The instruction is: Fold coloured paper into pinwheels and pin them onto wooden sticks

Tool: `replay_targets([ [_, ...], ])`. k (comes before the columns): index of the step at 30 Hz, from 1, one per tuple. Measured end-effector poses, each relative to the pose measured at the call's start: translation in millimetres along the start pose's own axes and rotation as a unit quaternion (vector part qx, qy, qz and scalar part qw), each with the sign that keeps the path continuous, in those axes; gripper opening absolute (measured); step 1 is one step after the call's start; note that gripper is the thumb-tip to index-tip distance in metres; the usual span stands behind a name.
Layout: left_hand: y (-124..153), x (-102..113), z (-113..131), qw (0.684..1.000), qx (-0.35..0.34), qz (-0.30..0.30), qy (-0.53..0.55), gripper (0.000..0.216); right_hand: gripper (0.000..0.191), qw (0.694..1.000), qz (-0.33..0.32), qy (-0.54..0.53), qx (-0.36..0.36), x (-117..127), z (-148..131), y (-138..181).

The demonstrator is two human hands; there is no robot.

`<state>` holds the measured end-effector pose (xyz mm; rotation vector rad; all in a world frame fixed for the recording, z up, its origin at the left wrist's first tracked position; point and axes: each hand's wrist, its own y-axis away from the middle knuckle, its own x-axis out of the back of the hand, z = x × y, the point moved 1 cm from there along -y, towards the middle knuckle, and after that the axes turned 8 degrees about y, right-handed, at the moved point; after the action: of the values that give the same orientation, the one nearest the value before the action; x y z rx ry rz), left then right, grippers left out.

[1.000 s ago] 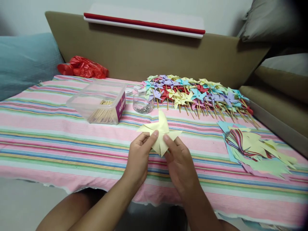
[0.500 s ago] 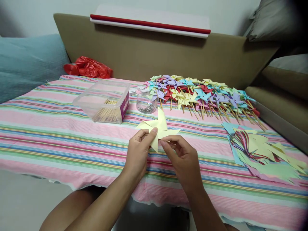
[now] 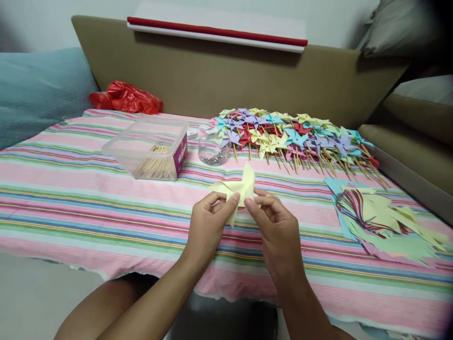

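Observation:
A pale yellow paper pinwheel (image 3: 248, 178) is held up between my two hands above the striped cloth. My left hand (image 3: 212, 215) pinches it near the centre, thumb on the front. On its right side, my right hand (image 3: 274, 219) grips a blade between thumb and fingers. One blade points up, one reaches left, and one hangs down below my left thumb. Just beyond the pinwheel stands a round clear container (image 3: 213, 152) with small silvery pieces in it. My fingers hide part of the paper.
A clear plastic box (image 3: 120, 153) of wooden sticks stands at left. Finished pinwheels (image 3: 297, 138) on sticks lie in a pile at back right. Cut paper sheets (image 3: 385, 222) lie at right. A red plastic bag (image 3: 129, 97) sits at back left, before a brown backrest (image 3: 230, 78).
My right hand has shifted slightly right and now grips the right-hand blade, its fingers over the paper. The pinwheel has tilted and moved a little to the right with my left hand.

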<state>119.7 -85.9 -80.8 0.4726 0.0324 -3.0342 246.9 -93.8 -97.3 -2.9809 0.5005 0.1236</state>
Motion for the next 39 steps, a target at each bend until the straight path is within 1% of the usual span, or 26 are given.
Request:
replay_targets([
  [5,-0.5,0.1,1.3,1.0,-0.011,-0.009,-0.016,0.031,0.018,1.0,-0.01,0.026,0.006,-0.7,-2.2,0.1],
  [11,0.8,-0.3,5.0,0.999,-0.02,-0.016,-0.019,0.031,0.02,0.999,-0.002,0.035,-0.001,-1.2,-4.9,0.5],
  [15,-0.1,-0.9,7.4,0.999,-0.031,-0.014,-0.024,0.031,0.018,0.999,-0.009,0.045,-0.002,-1.1,-6.6,0.4],
  [30,1.0,-1.3,14.8,0.997,-0.056,-0.033,-0.049,0.032,0.017,0.999,-0.025,0.038,-0.009,-2.2,-9.1,1.6],
  [36,1.1,-0.8,13.6,0.994,-0.078,-0.038,-0.07,0.031,0.017,0.998,-0.01,0.052,-0.034,0.0,-7.1,2.2],
  [39,1.6,-0.5,13.0,0.993,-0.079,-0.037,-0.079,0.03,0.016,0.998,-0.015,0.05,-0.03,0.8,-6.1,2.5],
])
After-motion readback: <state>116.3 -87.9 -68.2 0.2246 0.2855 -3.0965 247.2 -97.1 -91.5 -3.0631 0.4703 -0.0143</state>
